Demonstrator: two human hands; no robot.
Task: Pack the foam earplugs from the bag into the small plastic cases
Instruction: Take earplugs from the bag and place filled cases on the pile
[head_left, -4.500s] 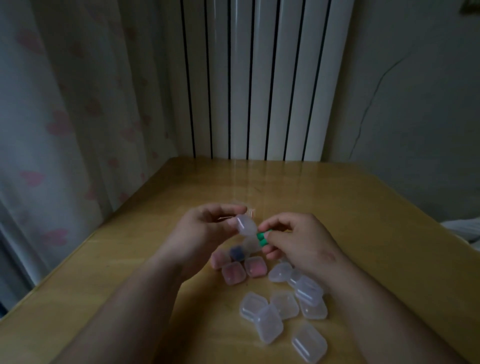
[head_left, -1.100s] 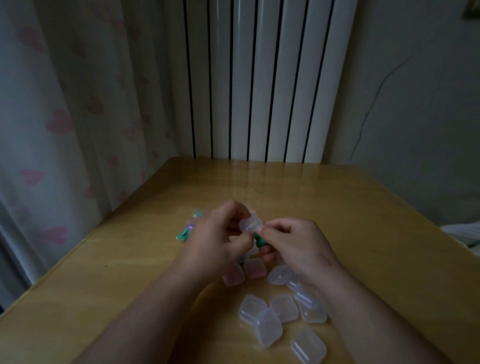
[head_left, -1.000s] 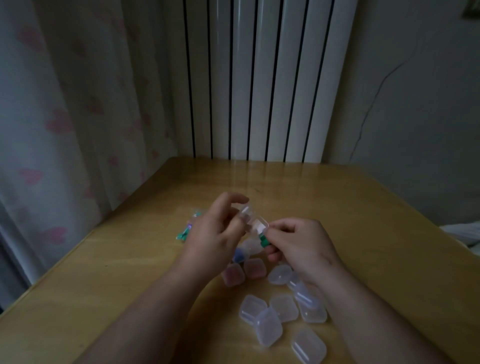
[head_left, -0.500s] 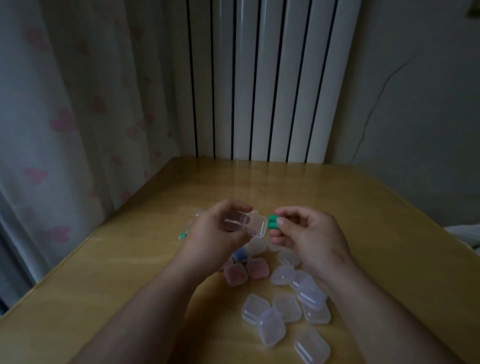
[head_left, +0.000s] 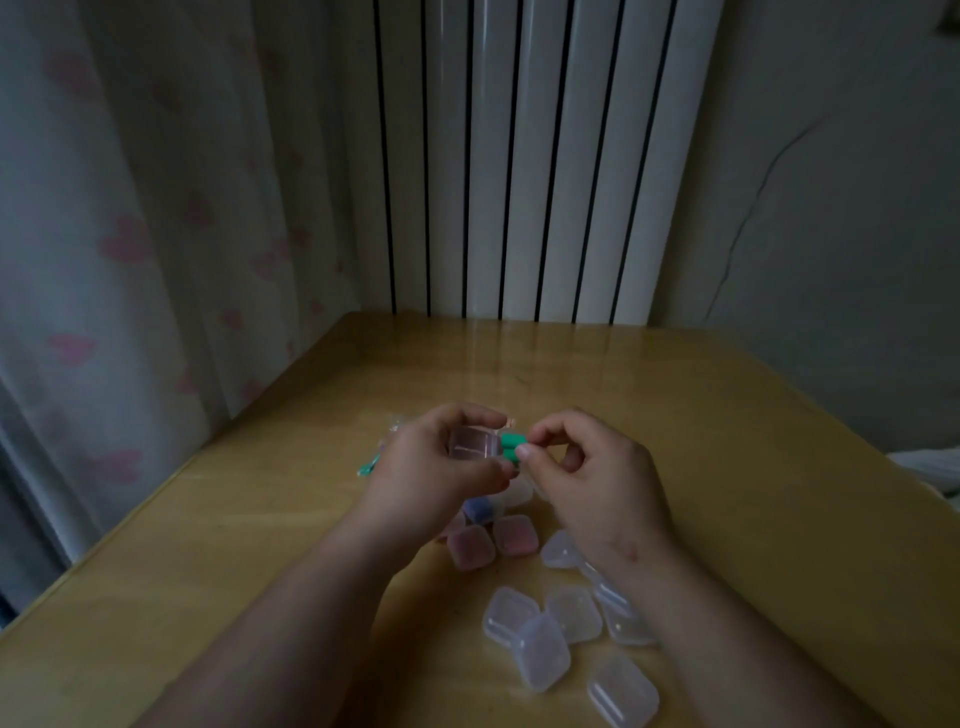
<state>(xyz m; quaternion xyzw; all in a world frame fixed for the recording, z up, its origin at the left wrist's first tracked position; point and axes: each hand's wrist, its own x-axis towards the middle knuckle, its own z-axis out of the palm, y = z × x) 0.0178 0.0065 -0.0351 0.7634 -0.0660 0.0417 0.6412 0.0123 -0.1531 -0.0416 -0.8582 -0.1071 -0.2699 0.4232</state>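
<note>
- Tabletop (head_left: 249, 530) of yellow-brown wood, seen from its near edge. Both hands are raised over its middle, close to each other.
- The left hand (head_left: 431, 467) has fingers and thumb curled round a small clear case (head_left: 470, 442). It holds the case off the tabletop, with fingers along the top and the thumb underneath.
- The right hand (head_left: 597, 478) pinches green earplugs (head_left: 511, 448) between thumb and forefinger, and its other fingers are curled in loosely.
- The green earplugs sit right against the right-hand side of the clear case, between the two hands. Whether their tips are inside it I cannot tell.
- The bag (head_left: 387, 431), of thin clear plastic, lies on the tabletop behind the left hand, toward the left edge. It is mostly hidden, and a bit of green shows at its lower left end.
- Below the hands, two pink-filled cases (head_left: 470, 546) lie side by side on the tabletop, touching. A blue-filled case (head_left: 480, 508) lies just behind them, partly covered by the left hand.
- Toward the near edge lies a loose cluster of empty cases (head_left: 543, 649), translucent white, several touching or overlapping. The right forearm crosses over part of the cluster, and one case lies a little apart, nearest that edge.
- Beyond the far edge stands a white ribbed radiator (head_left: 519, 156).
- A pale curtain (head_left: 130, 234) with pink shapes hangs along the left edge.
- A grey wall (head_left: 841, 234) with a thin crack stands past the far right corner.
</note>
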